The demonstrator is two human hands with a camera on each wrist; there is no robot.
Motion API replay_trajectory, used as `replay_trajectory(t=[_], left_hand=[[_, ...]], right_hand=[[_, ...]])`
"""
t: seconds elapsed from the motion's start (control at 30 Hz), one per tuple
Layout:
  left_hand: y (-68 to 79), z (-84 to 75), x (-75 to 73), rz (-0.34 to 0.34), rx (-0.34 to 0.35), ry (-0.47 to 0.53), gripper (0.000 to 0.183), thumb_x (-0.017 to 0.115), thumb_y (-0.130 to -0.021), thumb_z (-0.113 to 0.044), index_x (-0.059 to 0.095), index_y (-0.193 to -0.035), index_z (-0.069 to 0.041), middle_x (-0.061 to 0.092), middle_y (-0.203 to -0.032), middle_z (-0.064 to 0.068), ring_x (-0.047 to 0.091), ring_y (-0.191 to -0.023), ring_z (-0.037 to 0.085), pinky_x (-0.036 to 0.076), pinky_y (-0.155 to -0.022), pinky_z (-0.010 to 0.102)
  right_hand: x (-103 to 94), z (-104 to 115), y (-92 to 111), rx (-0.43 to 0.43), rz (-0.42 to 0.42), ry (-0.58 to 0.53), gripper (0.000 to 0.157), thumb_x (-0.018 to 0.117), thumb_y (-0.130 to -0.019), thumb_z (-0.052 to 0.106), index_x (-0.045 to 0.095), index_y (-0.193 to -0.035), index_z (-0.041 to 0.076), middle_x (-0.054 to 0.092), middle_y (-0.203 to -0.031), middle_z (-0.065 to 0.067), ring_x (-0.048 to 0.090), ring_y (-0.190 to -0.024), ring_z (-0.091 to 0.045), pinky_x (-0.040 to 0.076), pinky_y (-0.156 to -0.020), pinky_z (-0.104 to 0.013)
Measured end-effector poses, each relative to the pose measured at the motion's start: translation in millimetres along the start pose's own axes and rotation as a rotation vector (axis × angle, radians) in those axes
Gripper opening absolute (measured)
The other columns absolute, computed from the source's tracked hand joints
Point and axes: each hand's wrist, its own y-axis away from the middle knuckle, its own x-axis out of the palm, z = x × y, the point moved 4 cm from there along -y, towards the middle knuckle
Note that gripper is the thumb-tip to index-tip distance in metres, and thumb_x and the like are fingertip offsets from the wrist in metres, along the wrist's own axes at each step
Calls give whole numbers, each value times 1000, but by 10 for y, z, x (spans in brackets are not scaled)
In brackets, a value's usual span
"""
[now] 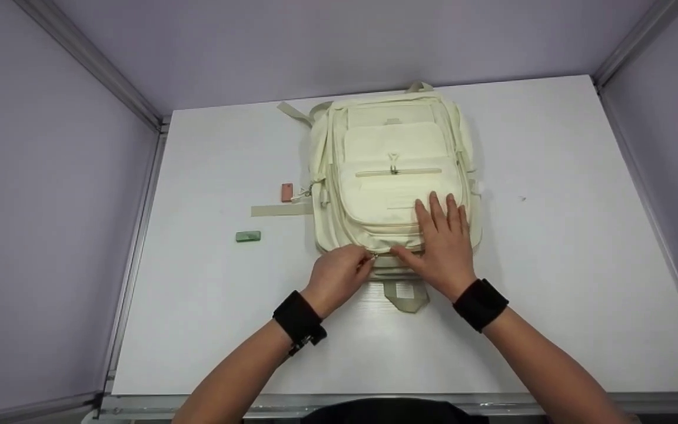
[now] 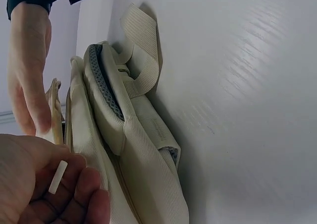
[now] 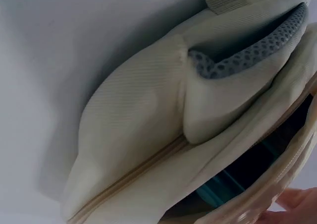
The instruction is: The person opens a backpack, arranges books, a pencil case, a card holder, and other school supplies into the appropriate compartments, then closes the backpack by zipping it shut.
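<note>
"Where does the backpack (image 1: 383, 197) lie?"

"Flat on the white table (image 1: 215, 330), around the middle, with its far end close to the back edge. The pocketed front faces up."

"And its long axis?"

"It runs almost straight from the back edge toward the person. The end with the wide webbing loop (image 1: 406, 305) points at the person; the other end points at the back wall (image 1: 339, 47)."

"What is the left hand (image 1: 339, 274) doing?"

"Its fingers are curled at the near end of the bag, pinching a zip pull (image 1: 375, 256). From the left wrist, a short pale strip (image 2: 58, 177) shows against those curled fingers."

"The right hand (image 1: 446, 250)?"

"Laid on the upper face near its right side, fingers straight and apart, thumb toward the left hand. Beside it, the right wrist view shows a gap along the bag, with something teal (image 3: 223, 184) inside; I can't tell what."

"Anything farther out?"

"A reddish block (image 1: 287, 192) just beside the bag's left side, near a flat strap (image 1: 280, 211) sticking out sideways. A green block (image 1: 248, 236) lies farther left. A tiny pale scrap (image 1: 522, 198) is off to the right."
</note>
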Motion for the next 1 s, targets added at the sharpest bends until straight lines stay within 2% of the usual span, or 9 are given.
replay_trajectory(t=[0.23, 0.47, 0.53, 0.63, 0.77, 0.9, 1.0], left_hand=[[-87, -141, 48, -21, 56, -93, 17, 63, -98, -16, 68, -82, -15, 63, -74, -2, 63, -66, 16, 50, -54, 34], [-182, -269, 118, -10, 56, -149, 19, 63, -97, -16, 64, -78, -14, 63, -72, 1, 64, -63, 19, 50, -51, 36], [-214, -305, 142, -5, 54, -155, 18, 62, -98, -16, 66, -80, -13, 64, -73, 1, 65, -64, 19, 51, -52, 36], [-268, -373, 181, -1, 65, -149, 15, 60, -99, -17, 73, -94, -14, 69, -79, 0, 67, -69, 18, 53, -55, 33], [-326, -446, 220, 0, 91, -139, 22, 57, -102, -18, 77, -111, -17, 74, -88, -2, 70, -77, 15, 55, -60, 31], [-341, -462, 221, -10, 95, -147, 18, 58, -101, -19, 76, -98, -16, 71, -80, -2, 69, -72, 15, 54, -57, 32], [-337, -457, 206, -14, 98, -139, 18, 60, -100, -19, 69, -84, -16, 66, -73, -3, 64, -65, 15, 50, -53, 32]], right_hand=[[68, -9, -33, 39, 10, 19, 99, 71, -87, 64, 37, -157, 2, 26, -164, -23, 14, -153, -42, 5, -123, -54], [85, -10, -41, 59, 59, 1, 98, 70, -89, 64, 35, -158, 3, 24, -165, -24, 12, -155, -38, 3, -124, -51], [75, -13, -39, 55, 63, -3, 97, 71, -89, 61, 35, -158, 3, 25, -164, -24, 12, -155, -38, 4, -124, -52], [49, -16, -35, 41, 72, -19, 93, 72, -91, 55, 35, -158, 2, 25, -164, -25, 14, -154, -38, 4, -123, -53], [14, -37, -23, 22, 86, -58, 86, 73, -93, 45, 36, -158, 4, 25, -165, -23, 15, -154, -38, 5, -124, -52], [-22, -77, 11, -19, 61, -103, 79, 74, -94, 40, 41, -156, 5, 29, -163, -21, 19, -153, -38, 8, -124, -51], [-64, -87, 67, -94, 4, -134, 70, 78, -91, 30, 50, -150, 4, 37, -159, -21, 25, -151, -40, 11, -123, -54]])
